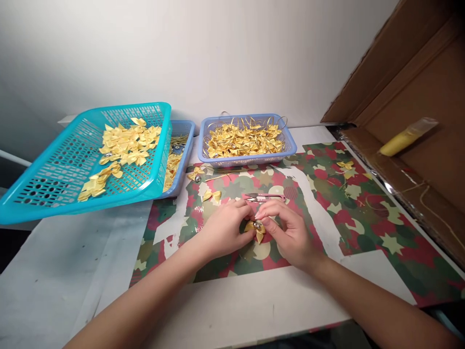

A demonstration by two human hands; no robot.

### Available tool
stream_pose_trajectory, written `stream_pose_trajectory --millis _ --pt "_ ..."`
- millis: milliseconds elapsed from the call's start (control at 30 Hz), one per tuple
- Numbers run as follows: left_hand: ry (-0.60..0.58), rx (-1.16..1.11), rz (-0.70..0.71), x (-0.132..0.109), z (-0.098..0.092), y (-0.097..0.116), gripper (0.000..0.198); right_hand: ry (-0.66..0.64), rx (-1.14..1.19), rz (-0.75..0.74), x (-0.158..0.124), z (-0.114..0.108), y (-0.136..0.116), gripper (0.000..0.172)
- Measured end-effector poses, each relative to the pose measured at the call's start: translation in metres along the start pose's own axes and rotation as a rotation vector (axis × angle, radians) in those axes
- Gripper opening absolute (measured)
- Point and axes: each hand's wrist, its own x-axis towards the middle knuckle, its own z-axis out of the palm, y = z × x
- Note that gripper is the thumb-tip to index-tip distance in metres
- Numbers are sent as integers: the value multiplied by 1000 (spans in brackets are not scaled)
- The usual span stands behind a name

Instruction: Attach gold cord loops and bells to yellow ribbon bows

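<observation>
A person's left hand (223, 230) and right hand (290, 235) meet over the middle of a counter (254, 300), the fingers (271, 208) of both pinched on a single yellow ribbon bow (258, 232) with a small silver bell (257, 224) at its centre. The bow is held just above a red, green and cream patterned sheet (363, 228) that covers much of the counter. A pair of pink thread snips (264, 197) lies on the sheet just beyond the fingertips, with a loose bow (211, 195) to their left. At far left, a turquoise basket (54, 179) of plain yellow bows rests tilted on the edge of a blue basket (183, 131). A third, lilac-blue basket (247, 160) behind the snips holds bows with gold loops. An open cardboard box (417, 82) stands at right, a yellow pack (403, 140) inside.
</observation>
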Motion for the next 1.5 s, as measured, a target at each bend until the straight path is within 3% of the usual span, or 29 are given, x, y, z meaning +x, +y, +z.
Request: stream_pose_trajectory --millis 133,267,500,700,900,1000,1100,1233,1333,1500 --pt "-8 -21 -13 0 -1 1 3 -52 34 26 -2 -1 -2 14" --pt "-26 -86 -62 -3 -8 2 8 -126 47 77 -4 -1 -3 13" --pt "-152 -402 -420 -5 -15 6 19 -140 20 128 -5 -1 -3 17" --pt "-133 -454 -405 -4 -4 7 23 -143 39 106 -5 -1 -4 16" --pt "-43 -202 -321 -4 4 10 20 -139 52 112 -5 0 -3 15" --pt "-35 -191 -296 -4 4 10 22 -142 62 118 -6 0 -2 15" --pt "-30 -317 -248 -4 0 6 18 -127 66 132 -7 -1 -3 14" --pt "-36 -714 -239 1 -3 -3 20 -54 67 116 -6 -3 -7 15" --pt "43 -960 -278 4 -2 -5 25 28 1 74 -2 -5 -10 16" --pt "203 -1081 -291 5 2 -4 29 61 -173 46 2 -6 -13 22"
